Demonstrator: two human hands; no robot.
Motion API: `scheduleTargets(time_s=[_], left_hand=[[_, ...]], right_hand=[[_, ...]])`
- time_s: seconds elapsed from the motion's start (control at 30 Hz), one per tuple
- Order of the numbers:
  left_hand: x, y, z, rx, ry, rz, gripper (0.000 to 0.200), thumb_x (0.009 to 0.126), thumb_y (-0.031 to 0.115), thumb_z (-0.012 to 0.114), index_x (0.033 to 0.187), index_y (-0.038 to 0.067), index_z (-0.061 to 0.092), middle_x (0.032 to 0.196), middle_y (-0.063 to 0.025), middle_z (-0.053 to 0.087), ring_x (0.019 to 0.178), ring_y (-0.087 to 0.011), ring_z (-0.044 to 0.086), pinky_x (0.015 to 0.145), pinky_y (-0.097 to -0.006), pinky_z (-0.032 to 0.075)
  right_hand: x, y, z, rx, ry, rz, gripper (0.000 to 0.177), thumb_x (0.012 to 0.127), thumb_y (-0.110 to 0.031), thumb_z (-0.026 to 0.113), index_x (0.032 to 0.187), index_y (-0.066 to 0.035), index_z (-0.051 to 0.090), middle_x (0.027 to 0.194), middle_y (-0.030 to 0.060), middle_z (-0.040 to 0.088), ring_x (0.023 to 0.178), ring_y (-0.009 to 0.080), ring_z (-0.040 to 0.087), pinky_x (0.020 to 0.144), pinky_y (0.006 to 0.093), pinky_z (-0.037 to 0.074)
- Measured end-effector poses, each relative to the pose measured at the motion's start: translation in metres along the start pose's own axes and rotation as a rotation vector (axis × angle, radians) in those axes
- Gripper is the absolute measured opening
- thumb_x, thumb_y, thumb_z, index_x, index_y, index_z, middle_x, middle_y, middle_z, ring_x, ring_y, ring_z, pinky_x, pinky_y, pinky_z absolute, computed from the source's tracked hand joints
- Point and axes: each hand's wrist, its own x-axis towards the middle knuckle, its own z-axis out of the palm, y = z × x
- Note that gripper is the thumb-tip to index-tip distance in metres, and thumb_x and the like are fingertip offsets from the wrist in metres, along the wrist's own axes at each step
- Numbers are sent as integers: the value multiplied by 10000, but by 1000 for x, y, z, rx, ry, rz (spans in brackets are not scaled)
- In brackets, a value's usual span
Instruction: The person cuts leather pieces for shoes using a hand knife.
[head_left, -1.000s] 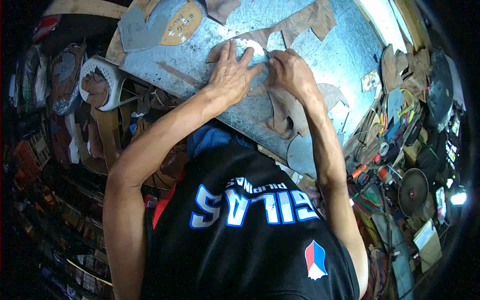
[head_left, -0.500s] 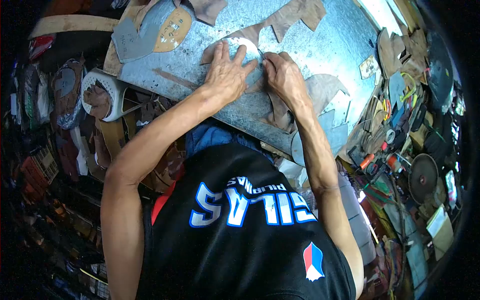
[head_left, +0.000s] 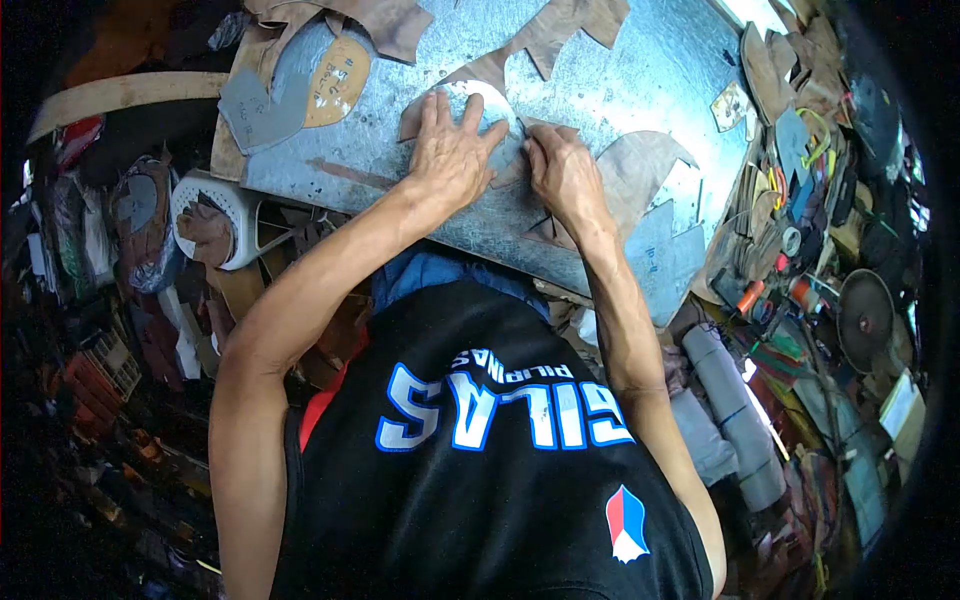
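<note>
My left hand [head_left: 452, 140] lies flat with its fingers spread, pressing a pale rounded template [head_left: 488, 97] onto a brown leather piece [head_left: 484, 70]. Just right of it, my right hand [head_left: 566, 178] is closed in a pinch at the template's edge. A thin dark tip shows by its fingertips, but the thing held is mostly hidden. Another brown leather piece [head_left: 640, 172] with a curved edge lies to the right of my right hand. All of this rests on a metal-topped table [head_left: 690, 80].
A tan template [head_left: 338, 85] and a grey template [head_left: 262, 112] lie at the table's left. Bluish templates [head_left: 662, 262] are at the near right corner. A white stool [head_left: 245, 215] stands left, holding leather scraps. Scraps and tools crowd the right, beside a round disc [head_left: 865, 312].
The view has shifted slightly, showing more of the near right corner. My right hand has moved a little down and back along the template's edge; my left hand stays pressed in place.
</note>
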Motion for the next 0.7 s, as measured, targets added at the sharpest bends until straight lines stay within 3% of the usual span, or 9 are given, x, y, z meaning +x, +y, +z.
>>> scheduleTargets(time_s=[0.1, 0.23, 0.3, 0.4, 0.53, 0.63, 0.7], left_hand=[[1, -1, -3, 4, -29, -1, 612, 796, 316, 741, 1359, 178, 545, 1362, -212, 424, 1247, -539, 395, 1085, -617, 282], [2, 0, -2, 5, -29, 14, 611, 798, 321, 741, 1358, 177, 545, 1369, -212, 424, 1241, -541, 401, 1079, -624, 286], [2, -1, -5, 12, -33, 13, 607, 804, 330, 737, 1359, 176, 544, 1372, -214, 423, 1233, -543, 413, 1079, -621, 292], [2, 0, -4, 28, -30, 13, 595, 816, 337, 729, 1361, 186, 544, 1374, -215, 423, 1221, -531, 430, 1076, -608, 306], [3, -2, -3, 91, -36, 43, 587, 822, 351, 724, 1360, 197, 548, 1363, -209, 435, 1210, -515, 447, 1065, -594, 326], [4, -2, -5, 133, -50, 83, 589, 817, 365, 729, 1359, 213, 552, 1350, -199, 449, 1177, -487, 475, 1036, -581, 353], [7, -1, -12, 142, -100, 74, 587, 818, 392, 723, 1355, 225, 557, 1319, -190, 472, 1133, -463, 500, 1002, -566, 380]], right_hand=[[-10, -4, -2, 27, -58, 124, 225, 927, -151, 586, 1073, 0, 666, 996, 275, 647, 914, 455, 630, 802, 476, 501], [-22, -7, 2, 61, -24, 190, 224, 921, -147, 591, 1060, 14, 663, 979, 281, 646, 919, 451, 630, 814, 468, 497], [-24, -4, 6, 116, 78, 93, 164, 892, -114, 594, 977, 9, 664, 882, 277, 636, 803, 461, 630, 717, 503, 508], [-23, -2, 3, 122, 15, 121, 213, 905, -131, 600, 1025, 34, 662, 932, 280, 646, 896, 446, 626, 810, 465, 492], [-24, 1, 7, 143, 24, 151, 193, 897, -120, 601, 998, 34, 663, 916, 274, 648, 892, 442, 623, 805, 471, 488], [-29, 3, 13, 160, 101, 117, 164, 878, -102, 600, 971, 24, 650, 883, 284, 628, 840, 467, 623, 731, 508, 503], [-30, 0, 14, 166, 93, 165, 176, 892, -122, 605, 971, 24, 663, 913, 273, 644, 902, 448, 614, 811, 481, 485]])
